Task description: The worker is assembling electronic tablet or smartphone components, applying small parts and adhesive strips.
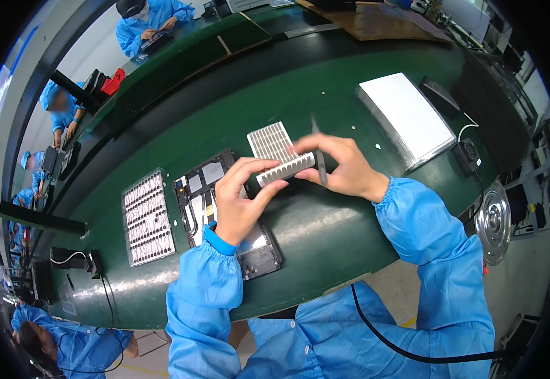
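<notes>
A pale sheet with rows of small rectangular pieces is bent over at its near end. My left hand grips this folded end between thumb and fingers. In my right hand is a pair of slim grey tweezers, pointing up and away from me. The right fingertips are at the sheet's right side, slightly blurred; whether they pinch a piece cannot be made out. Below my left hand lies an opened flat electronic device with a dark frame and silver parts, partly hidden by hand and sleeve.
Left of the device is a clear tray of small black wired parts. A white-topped stack stands at the right, beside a black power adapter. Another adapter lies at the left. Co-workers in blue sit beyond the green bench and at left.
</notes>
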